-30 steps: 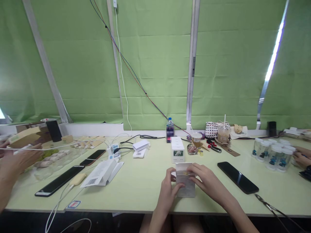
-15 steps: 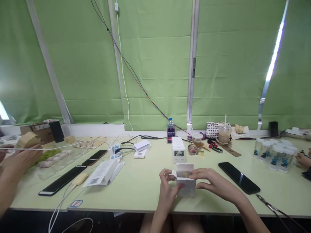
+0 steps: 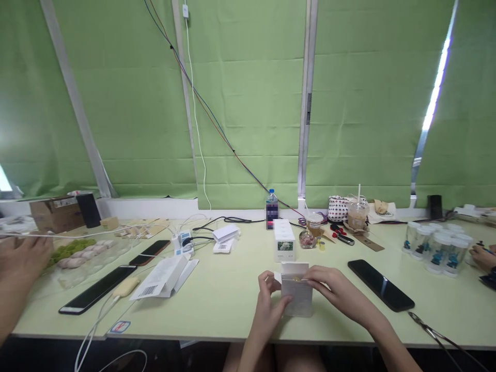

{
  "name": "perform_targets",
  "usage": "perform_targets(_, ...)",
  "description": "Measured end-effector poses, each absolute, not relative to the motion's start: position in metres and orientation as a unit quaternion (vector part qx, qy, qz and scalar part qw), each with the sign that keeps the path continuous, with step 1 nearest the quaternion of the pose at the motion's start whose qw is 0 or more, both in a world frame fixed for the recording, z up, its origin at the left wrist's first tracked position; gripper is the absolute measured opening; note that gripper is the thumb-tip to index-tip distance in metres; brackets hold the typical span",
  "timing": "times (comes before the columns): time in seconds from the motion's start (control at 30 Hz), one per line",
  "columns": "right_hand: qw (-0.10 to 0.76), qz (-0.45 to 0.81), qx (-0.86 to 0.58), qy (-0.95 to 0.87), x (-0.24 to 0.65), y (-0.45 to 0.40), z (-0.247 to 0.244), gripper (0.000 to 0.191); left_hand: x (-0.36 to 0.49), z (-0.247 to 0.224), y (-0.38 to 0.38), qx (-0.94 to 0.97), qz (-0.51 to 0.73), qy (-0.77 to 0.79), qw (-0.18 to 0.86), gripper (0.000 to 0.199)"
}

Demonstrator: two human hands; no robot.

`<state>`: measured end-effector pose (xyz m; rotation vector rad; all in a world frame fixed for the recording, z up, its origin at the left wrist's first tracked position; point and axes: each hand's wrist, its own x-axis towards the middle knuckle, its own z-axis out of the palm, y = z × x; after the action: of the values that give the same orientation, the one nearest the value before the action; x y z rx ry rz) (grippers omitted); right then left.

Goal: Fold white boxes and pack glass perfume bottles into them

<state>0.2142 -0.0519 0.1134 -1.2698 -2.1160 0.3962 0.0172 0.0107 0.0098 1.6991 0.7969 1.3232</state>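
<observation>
A small white box [image 3: 299, 300] stands upright near the table's front edge with its top flap raised. My left hand [image 3: 268, 299] is closed around its left side, thumb across the front face. At the top right corner, my right hand [image 3: 332, 284] pinches the box's edge, fingers close together. A bit of something gold-coloured [image 3: 296, 279] shows at the opening; most of it is hidden inside. Just behind stands a longer white carton [image 3: 285, 252] with a flower picture.
A black phone [image 3: 380, 284] and metal pliers-like tool [image 3: 430, 330] lie to the right, near several lidded clear tubes [image 3: 442, 253]. White paper packets [image 3: 165, 276], a tablet-like device [image 3: 95, 292] and cables lie left. Other people's hands [image 3: 23, 263] show at both sides.
The box's front wall has come up, so less of the gold-coloured thing shows. My right fingers have drawn together at the box's corner. The left-hand neighbour's hand has moved left.
</observation>
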Motion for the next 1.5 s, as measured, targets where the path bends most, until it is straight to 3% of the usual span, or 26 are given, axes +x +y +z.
perform_targets(0.27, 0.341, 0.065, -0.523, -0.778, 0.214, -0.048, 0.108, 0.010, 0.016, 0.008, 0.013, 0.695, 0.523, 0.310, 0.385, 0.040)
perform_targets(0.93, 0.339, 0.138, -0.505, -0.782, 0.210, -0.057, 0.117, 0.012, 0.014, 0.015, 0.012, 0.721, 0.500, 0.280, 0.389, 0.025)
perform_targets(1.17, 0.375, 0.157, -0.482, -0.777, 0.205, -0.051, 0.111, 0.015, 0.013, 0.017, 0.011, 0.731, 0.492, 0.268, 0.390, 0.030)
perform_targets(1.33, 0.372, 0.144, -0.469, -0.788, 0.202, -0.052, 0.111, 0.017, 0.012, 0.014, 0.014, 0.739, 0.478, 0.264, 0.396, 0.046)
perform_targets(1.5, 0.353, 0.130, -0.474, -0.796, 0.197, -0.055, 0.111, 0.006, 0.010, 0.024, 0.014, 0.779, 0.429, 0.232, 0.395, 0.046)
